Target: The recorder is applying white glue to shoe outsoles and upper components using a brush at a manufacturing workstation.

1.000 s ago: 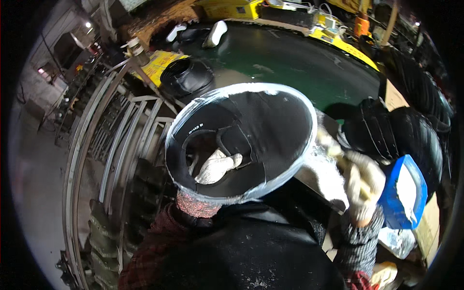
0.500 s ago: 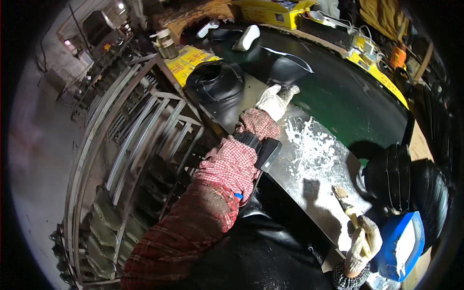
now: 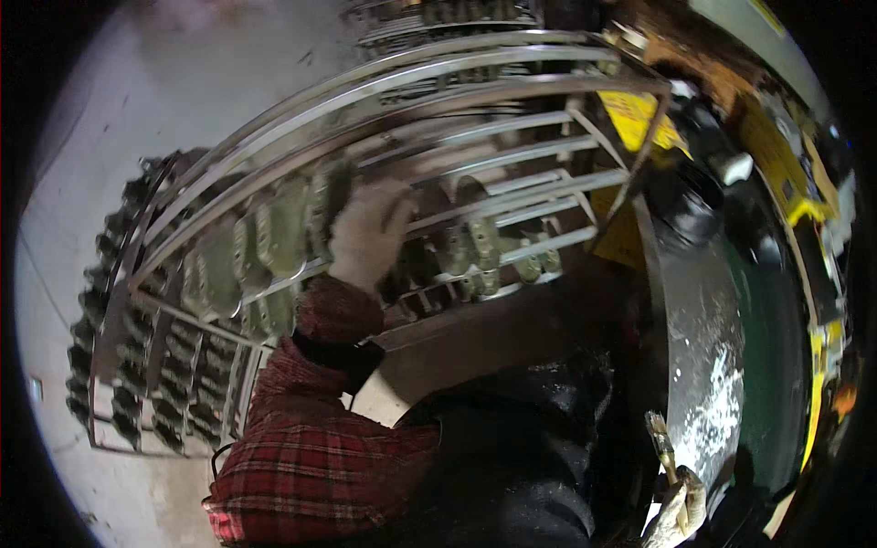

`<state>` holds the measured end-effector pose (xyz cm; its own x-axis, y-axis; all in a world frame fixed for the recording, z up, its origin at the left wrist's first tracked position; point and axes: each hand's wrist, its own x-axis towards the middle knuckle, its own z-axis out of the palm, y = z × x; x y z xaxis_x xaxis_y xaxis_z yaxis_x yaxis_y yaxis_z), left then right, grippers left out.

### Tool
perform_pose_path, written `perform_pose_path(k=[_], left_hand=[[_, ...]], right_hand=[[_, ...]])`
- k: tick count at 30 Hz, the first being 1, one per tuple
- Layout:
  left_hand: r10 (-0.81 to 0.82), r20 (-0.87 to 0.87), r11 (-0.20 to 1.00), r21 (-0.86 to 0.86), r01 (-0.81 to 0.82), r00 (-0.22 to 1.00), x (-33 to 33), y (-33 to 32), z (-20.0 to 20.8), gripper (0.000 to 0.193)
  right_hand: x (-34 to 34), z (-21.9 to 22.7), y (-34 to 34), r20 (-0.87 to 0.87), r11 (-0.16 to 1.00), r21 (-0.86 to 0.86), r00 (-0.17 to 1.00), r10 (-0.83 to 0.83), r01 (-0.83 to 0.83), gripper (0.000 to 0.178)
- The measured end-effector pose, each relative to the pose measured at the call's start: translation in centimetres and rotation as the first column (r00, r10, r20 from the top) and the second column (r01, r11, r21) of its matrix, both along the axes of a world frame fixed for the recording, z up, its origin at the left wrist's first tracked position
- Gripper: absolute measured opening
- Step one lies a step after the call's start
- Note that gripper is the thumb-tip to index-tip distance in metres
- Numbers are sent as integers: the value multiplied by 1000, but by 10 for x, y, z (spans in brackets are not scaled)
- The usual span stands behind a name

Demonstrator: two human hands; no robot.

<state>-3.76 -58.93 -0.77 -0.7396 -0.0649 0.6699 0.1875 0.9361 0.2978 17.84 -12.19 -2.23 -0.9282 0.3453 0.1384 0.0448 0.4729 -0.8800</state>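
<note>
My left hand (image 3: 373,230), in a white knit glove, reaches into a metal rack (image 3: 512,208) on the left. Beside its fingers, on the rack's bars, is an olive-green canvas shoe upper (image 3: 329,199). The fingers are smeared by motion, so I cannot tell whether they grip it. More green shoe uppers (image 3: 281,228) stand in a row to its left. At the lower right my gloved right hand (image 3: 681,510) is closed around the handle of a paintbrush (image 3: 661,440), bristles pointing up, next to the metal worktop (image 3: 681,320) with white smears.
A black rolled rubber sheet (image 3: 685,199) lies at the worktop's far end, close to a yellow box (image 3: 639,121). Dark green table surface (image 3: 769,365) runs along the right. Another rack section with several shoe uppers (image 3: 169,393) stands at the lower left.
The view has swung left toward the rack. My left hand has gone from over the worktop to the shoe uppers on the rack. My right hand still holds the paintbrush.
</note>
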Motion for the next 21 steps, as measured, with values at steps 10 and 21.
perform_pose_path(k=[10,21], left_hand=[[47,121,739,663,-116,992,8,-75,-34,59],[-913,-246,-331,913,-238,324,9,179,-10,70]], right_hand=[[16,-19,-5,-80,979,-148,985,-151,138,22],[193,56,87,-532,142,112,180,-827,983,37]])
